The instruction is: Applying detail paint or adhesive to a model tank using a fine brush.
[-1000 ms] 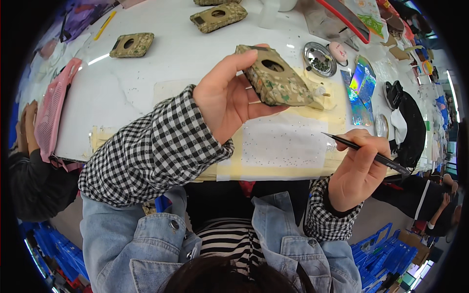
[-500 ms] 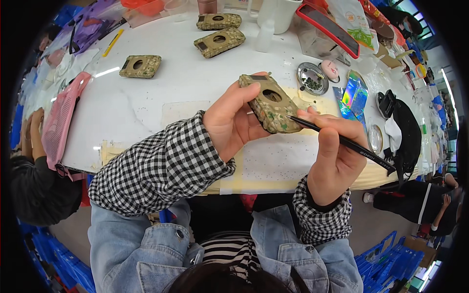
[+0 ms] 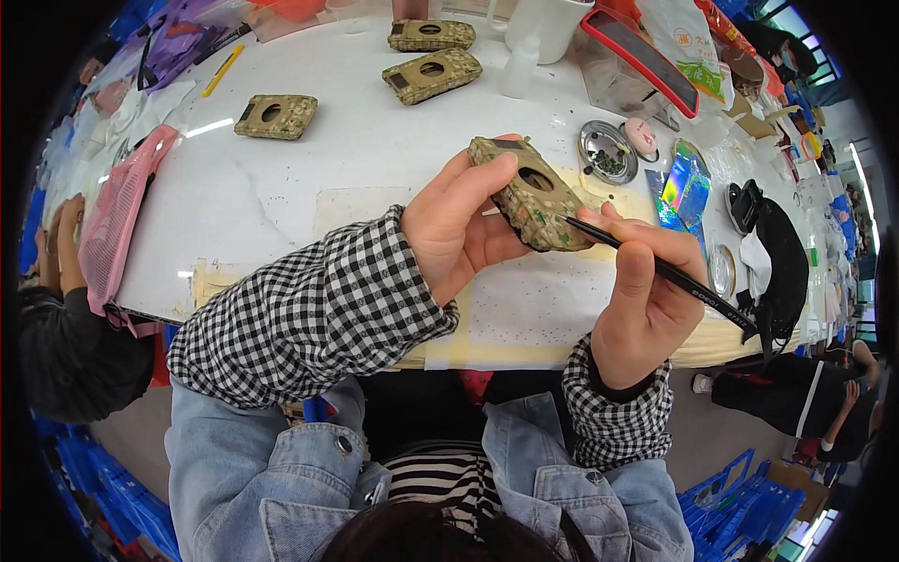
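My left hand (image 3: pixel 459 217) grips a camouflage-patterned model tank hull (image 3: pixel 548 199) by its side, with the thumb on the top face. The hull is tilted, and a round hole shows in its top. In my right hand (image 3: pixel 646 290) is a pair of slim black tweezers (image 3: pixel 646 262), pinched between thumb and fingers. Their pointed tip meets the near side of the hull, beside a small green patch. Whether the tip holds anything is too small to tell. Below the hands, a white sheet (image 3: pixel 520 314) with tiny dark specks lies on the table.
Beyond my hands stand several similar hulls, one of them a left hull (image 3: pixel 276 116). A round metal dish (image 3: pixel 607 152) with small dark bits, a red-edged phone (image 3: pixel 641 61) and a white mug (image 3: pixel 543 26) lie to the far right. At left is a pink mesh bag (image 3: pixel 126 220).
The hull has turned and tilted slightly in my left hand. The tweezers' tip stays at its side. The whole view has shifted a little, moving the tabletop things right and up.
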Available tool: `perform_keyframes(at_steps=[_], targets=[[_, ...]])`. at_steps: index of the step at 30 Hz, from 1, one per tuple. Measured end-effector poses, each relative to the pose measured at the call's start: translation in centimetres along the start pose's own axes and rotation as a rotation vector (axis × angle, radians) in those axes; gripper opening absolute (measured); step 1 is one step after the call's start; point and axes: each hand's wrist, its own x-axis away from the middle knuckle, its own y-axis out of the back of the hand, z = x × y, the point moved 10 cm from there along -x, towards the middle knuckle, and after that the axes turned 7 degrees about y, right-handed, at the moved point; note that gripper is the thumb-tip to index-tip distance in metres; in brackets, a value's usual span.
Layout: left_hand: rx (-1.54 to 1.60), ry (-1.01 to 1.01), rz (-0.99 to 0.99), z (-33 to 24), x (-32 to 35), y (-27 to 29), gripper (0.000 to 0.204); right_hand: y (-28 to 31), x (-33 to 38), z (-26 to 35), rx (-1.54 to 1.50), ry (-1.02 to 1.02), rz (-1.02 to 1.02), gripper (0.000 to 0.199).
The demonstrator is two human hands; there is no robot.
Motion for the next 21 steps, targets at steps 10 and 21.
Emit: perform_keyframes(at_steps=[10,21], targets=[[-0.027,0.000,-0.001,0.06,-0.09,0.14,0.044,-0.14,-0.08,0.04,0.021,0.010,0.033,0.010],[-0.039,0.004,-0.014,0.06,-0.08,0.22,0.045,-0.51,-0.23,0.57,0.116,0.062,0.070,0.019]])
